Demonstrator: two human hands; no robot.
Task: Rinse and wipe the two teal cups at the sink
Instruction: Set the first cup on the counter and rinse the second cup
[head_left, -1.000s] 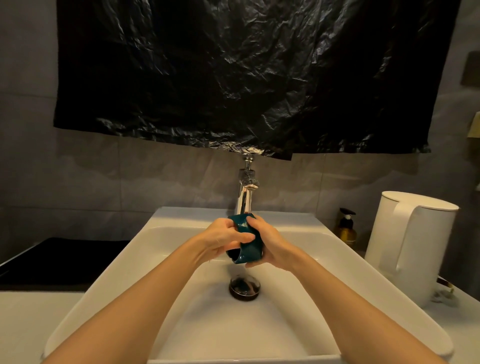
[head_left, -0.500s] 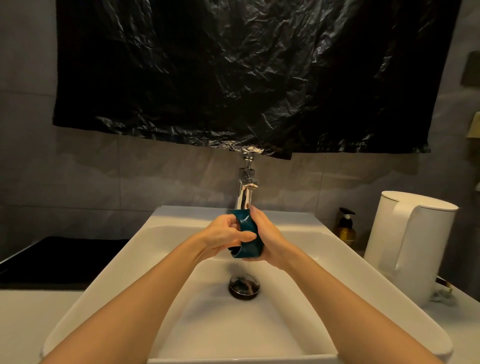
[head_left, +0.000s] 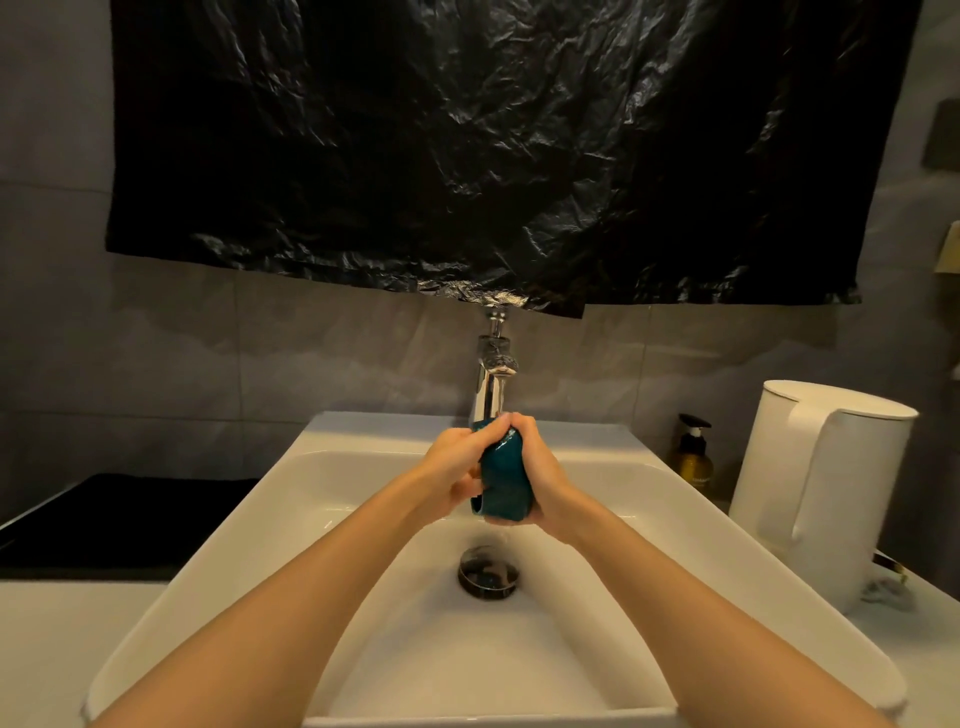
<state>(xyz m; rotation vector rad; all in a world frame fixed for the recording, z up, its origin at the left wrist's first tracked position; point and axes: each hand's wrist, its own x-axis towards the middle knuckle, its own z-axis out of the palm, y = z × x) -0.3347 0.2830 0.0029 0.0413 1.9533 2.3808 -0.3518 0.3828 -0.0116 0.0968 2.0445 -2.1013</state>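
One teal cup (head_left: 505, 480) is held over the white sink (head_left: 363, 467), just below the chrome tap (head_left: 491, 384). My left hand (head_left: 457, 467) grips its left side, with the thumb reaching over the upper end. My right hand (head_left: 543, 478) wraps the right side, fingers curled round the cup. A thin stream of water falls from under the cup toward the drain (head_left: 488, 571). The cup's upper end is covered by my fingers. A second teal cup is not in view.
A white electric kettle (head_left: 815, 488) stands on the counter right of the sink, with an amber pump bottle (head_left: 693, 457) behind it. A black surface (head_left: 119, 519) lies left of the sink. A black plastic sheet (head_left: 493, 145) hangs on the wall above the tap.
Both hands have turned the cup more upright and lifted it slightly toward the tap. My left thumb now reaches over the upper end, and the fingertips of both hands meet there.
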